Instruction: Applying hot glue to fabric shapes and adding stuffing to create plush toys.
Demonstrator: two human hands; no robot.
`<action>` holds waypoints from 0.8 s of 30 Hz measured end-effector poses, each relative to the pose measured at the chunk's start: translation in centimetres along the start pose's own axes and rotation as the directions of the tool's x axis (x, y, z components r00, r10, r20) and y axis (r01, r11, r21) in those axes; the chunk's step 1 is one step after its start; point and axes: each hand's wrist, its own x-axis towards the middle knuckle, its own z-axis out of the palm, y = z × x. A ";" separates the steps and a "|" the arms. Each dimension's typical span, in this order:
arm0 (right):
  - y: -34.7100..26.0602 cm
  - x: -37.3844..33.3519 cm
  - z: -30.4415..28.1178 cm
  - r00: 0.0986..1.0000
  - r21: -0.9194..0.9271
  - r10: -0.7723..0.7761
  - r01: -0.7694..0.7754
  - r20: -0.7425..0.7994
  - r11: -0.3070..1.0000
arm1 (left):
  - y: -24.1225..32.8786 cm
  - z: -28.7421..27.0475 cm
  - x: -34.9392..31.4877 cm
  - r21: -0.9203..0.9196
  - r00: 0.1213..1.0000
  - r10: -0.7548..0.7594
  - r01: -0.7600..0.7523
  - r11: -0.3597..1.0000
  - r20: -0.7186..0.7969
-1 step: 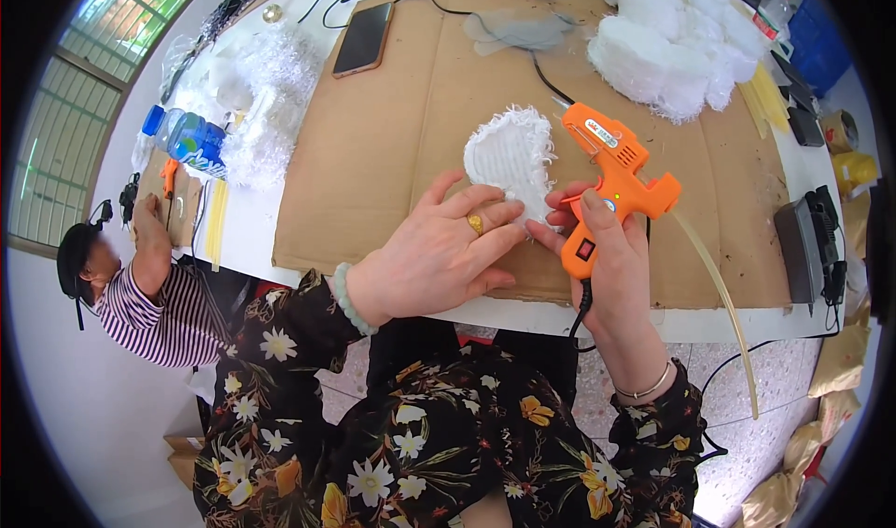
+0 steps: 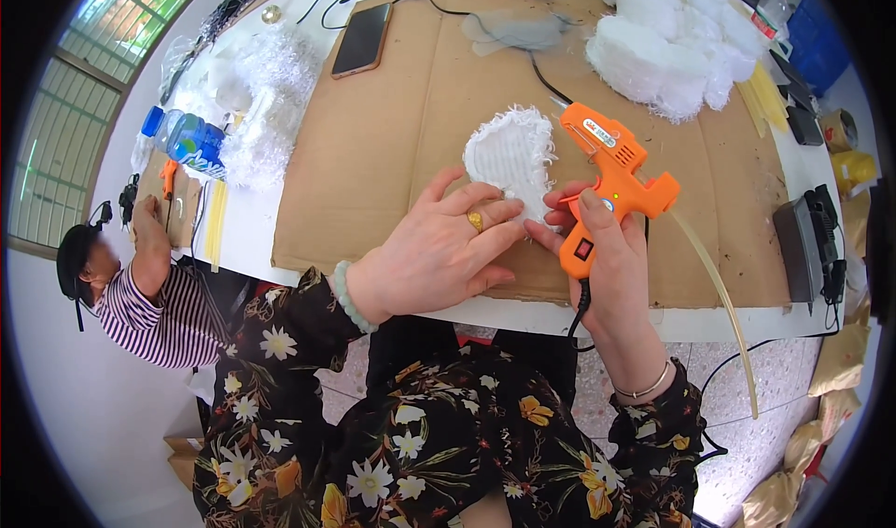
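An orange glue gun is gripped by its handle in my right hand, nozzle pointing away and to the left. From its back end a long, pale yellow glue stick bends down past the table edge. A white, fringed fabric piece, rounded at its far end, lies flat on the cardboard. My left hand rests over its near end with spread fingers, touching it and partly hiding it. Fingertips of my right hand also come close to the piece's near right edge.
Brown cardboard covers much of the white table. A phone lies at the back left. White fluffy material sits back right, with more beside a blue-labelled bottle at left. A co-worker works at far left. Cables cross the back.
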 end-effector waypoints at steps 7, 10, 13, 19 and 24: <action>-0.1 0.0 0.1 1.000 -0.008 0.004 -0.004 -0.009 1.000 | -1.7 -1.1 0.3 -0.754 0.908 -0.378 0.119 0.646 -0.180; -0.4 -0.1 0.1 1.000 -0.006 0.004 -0.004 -0.011 1.000 | -2.7 -2.3 -0.5 -0.642 0.918 -0.302 0.070 0.763 -0.259; -0.2 0.0 -0.1 1.000 -0.007 0.005 -0.005 -0.013 1.000 | -0.9 -1.3 -1.2 -0.271 0.975 -0.163 0.118 0.955 -0.151; -0.5 0.0 0.2 1.000 0.005 0.014 -0.014 -0.010 1.000 | 0.2 -0.2 -0.2 -0.138 0.991 -0.106 0.094 0.986 -0.084; -2.3 -0.6 -0.3 0.997 0.088 0.004 0.002 -0.073 0.996 | -0.2 0.0 0.5 -0.044 0.996 -0.064 0.061 0.997 -0.067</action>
